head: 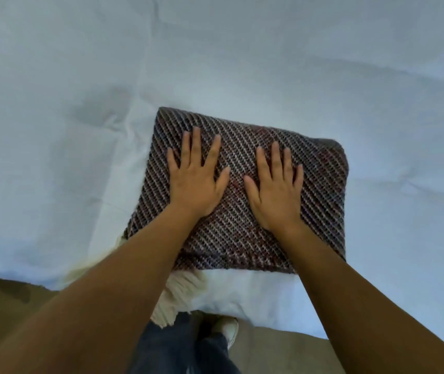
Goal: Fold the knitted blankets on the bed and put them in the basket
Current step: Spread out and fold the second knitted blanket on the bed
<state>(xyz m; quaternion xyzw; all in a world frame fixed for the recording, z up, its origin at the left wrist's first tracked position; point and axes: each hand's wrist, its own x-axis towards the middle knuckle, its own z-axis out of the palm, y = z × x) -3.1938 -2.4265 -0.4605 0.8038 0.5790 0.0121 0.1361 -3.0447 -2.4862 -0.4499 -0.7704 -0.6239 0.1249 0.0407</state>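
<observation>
A dark knitted blanket [320, 190] with diagonal brown, red and pale stripes lies folded into a thick rectangle near the front edge of the bed [242, 55]. My left hand [195, 179] rests flat on its left half, fingers spread. My right hand [276, 188] lies flat on its middle, fingers spread too. Neither hand grips anything. A cream fringe [177, 298] hangs out from beneath the blanket over the bed's edge. No basket is in view.
A pale blue-white sheet covers the bed, wrinkled to the left of the blanket. Below the bed's edge are a tan floor [5, 314], dark trouser legs [169, 346] and a white shoe [227, 330].
</observation>
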